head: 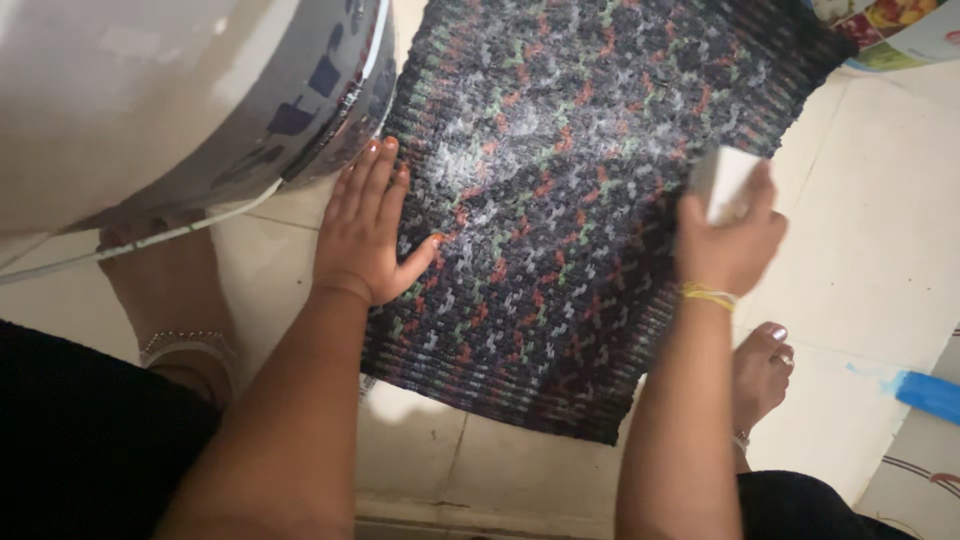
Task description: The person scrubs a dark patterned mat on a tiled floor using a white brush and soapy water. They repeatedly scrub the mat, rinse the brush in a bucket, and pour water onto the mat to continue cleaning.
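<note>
A person crouches on a pale tiled floor [880, 200] over a dark woven mat [560, 200] flecked with red, green and grey, which lies flat just right of a large white drum [150, 90]. The left hand [365, 235] presses palm-down on the mat's left edge, fingers spread and closed on nothing, close beside the drum's rim. The right hand [730, 240], over the mat's right edge, has its grip curled shut around a small white block [725, 180], blurred and too indistinct to identify. Bare feet show on either side of the mat, and a blue object [930, 395] lies on the floor well to its right. The mat looks soft, limp and coarse-textured, likely light while dry and prone to bunching; it would best be taken by an edge or corner, or pinned flat under an open palm.
</note>
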